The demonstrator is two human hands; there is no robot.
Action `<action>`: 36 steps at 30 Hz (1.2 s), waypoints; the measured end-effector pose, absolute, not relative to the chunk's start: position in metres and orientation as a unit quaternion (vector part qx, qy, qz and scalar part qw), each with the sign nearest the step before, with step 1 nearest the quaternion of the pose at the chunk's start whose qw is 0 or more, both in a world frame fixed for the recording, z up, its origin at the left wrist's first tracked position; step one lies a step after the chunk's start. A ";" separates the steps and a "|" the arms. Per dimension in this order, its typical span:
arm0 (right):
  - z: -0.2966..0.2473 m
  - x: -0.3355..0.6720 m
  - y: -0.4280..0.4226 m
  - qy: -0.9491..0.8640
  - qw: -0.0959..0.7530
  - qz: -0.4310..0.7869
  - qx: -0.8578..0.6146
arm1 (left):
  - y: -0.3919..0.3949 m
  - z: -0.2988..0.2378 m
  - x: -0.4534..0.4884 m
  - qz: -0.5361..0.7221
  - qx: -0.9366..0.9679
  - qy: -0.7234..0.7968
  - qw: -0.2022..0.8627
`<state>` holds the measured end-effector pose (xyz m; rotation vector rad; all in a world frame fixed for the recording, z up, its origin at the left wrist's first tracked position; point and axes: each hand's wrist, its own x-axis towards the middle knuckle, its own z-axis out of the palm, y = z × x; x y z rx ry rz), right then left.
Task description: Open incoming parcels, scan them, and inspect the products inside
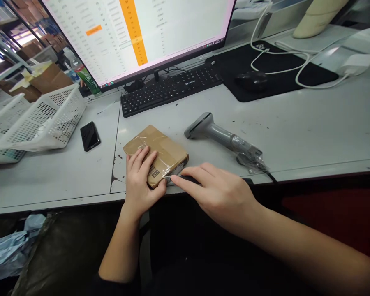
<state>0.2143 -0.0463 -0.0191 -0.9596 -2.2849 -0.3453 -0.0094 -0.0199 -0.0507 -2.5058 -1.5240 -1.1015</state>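
Note:
A small brown cardboard box point(163, 147) lies near the desk's front edge, with clear tape and a barcode label on it. My left hand point(139, 181) holds it, fingers across the top and thumb at the near edge. In my right hand point(217, 191) is a utility knife point(189, 179) with a dark handle, mostly hidden under the fingers. Its blade tip touches the box's near taped edge, close to my left thumb. Just beyond my right hand rests a grey barcode scanner point(220, 135), its handle wrapped in clear plastic.
A monitor point(160, 68) stands behind a black keyboard point(169, 91). At the right are a mouse point(252, 81) on a black mat point(283, 88), white cables and a charger point(357, 64). A phone point(90, 136) and white perforated baskets point(49, 119) occupy the left side.

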 end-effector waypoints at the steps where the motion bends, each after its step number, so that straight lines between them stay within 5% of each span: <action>1: -0.017 0.213 -0.046 -0.867 0.310 -0.136 -0.365 | -0.020 -0.051 -0.010 -0.351 -0.800 -0.486 0.005; 9: -0.014 0.216 -0.039 -0.870 0.283 -0.136 -0.379 | -0.019 -0.050 -0.010 -0.349 -0.803 -0.484 0.006; 25: -0.045 0.229 -0.040 -0.829 0.382 -0.124 -0.389 | -0.020 -0.038 -0.001 -0.324 -0.785 -0.528 0.003; 36: -0.045 0.227 -0.038 -0.831 0.375 -0.083 -0.403 | -0.017 -0.043 -0.004 -0.340 -0.798 -0.496 0.034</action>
